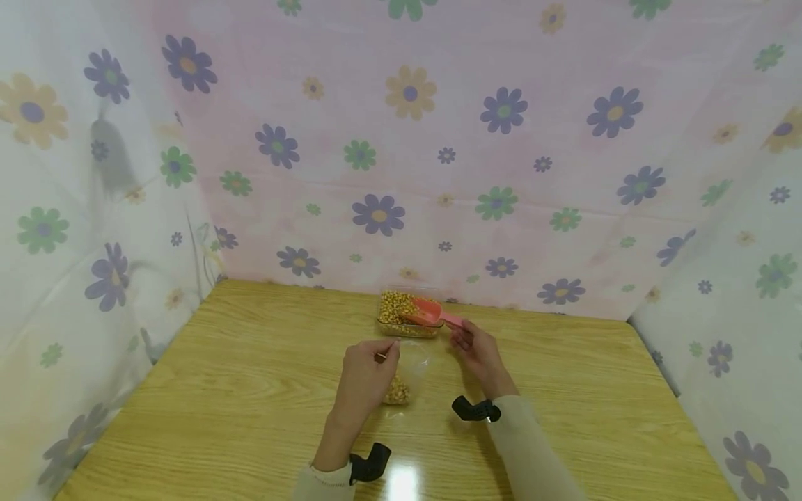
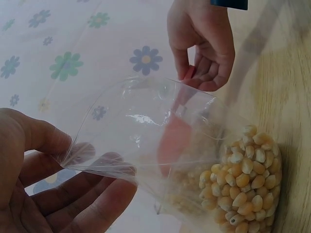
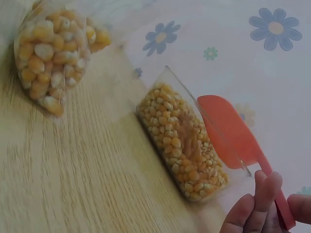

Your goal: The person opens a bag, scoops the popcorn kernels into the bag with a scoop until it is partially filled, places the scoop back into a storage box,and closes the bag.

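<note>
My left hand (image 1: 365, 372) pinches the top of a clear plastic bag (image 2: 141, 111) between thumb and fingers. Yellow corn kernels (image 2: 248, 184) fill the bag's lower part, which is close to the table. In my right hand (image 1: 479, 351) is the handle of a red scoop (image 3: 228, 131), gripped between thumb and fingers. The scoop's bowl is at the right side of a clear rectangular container (image 1: 407, 332), overlapping its rim in the right wrist view. Inside the container, many corn kernels (image 3: 167, 131) show a hollow near the middle.
Both hands work over a wood-grain table (image 1: 250, 376). The container stands near its back edge, right before a flower-printed curtain (image 1: 338, 229). More printed cloth (image 1: 727, 278) closes off the left and right sides. Black wrist mounts (image 1: 371, 463) sit on both forearms.
</note>
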A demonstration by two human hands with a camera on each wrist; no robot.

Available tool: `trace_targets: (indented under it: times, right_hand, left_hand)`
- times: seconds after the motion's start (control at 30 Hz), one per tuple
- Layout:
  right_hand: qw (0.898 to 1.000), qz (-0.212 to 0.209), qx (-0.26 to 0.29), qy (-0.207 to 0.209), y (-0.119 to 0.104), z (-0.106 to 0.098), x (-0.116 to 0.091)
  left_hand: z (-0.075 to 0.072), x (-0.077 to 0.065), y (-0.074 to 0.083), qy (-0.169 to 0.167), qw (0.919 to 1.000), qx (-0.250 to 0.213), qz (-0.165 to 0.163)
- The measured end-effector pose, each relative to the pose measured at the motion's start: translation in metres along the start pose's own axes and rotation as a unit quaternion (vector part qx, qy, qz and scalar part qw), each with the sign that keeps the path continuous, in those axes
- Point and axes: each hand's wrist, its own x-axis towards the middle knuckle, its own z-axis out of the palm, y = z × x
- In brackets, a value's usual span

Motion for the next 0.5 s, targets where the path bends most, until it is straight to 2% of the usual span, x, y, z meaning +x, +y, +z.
trace_targets:
  times: [0.27,0.5]
  right_hand:
    - [0.996,-0.004,0.079,-0.052,0.004,0.004,-0.01]
    - [0.992,-0.001,0.101,-0.07,0.006,0.01,-0.026]
  left_hand:
    - [0.001,-0.001,0.0,0.0,1.0,-0.003,0.002]
    - [0.001,0.0,-0.001,0.0,1.0,0.0,0.005]
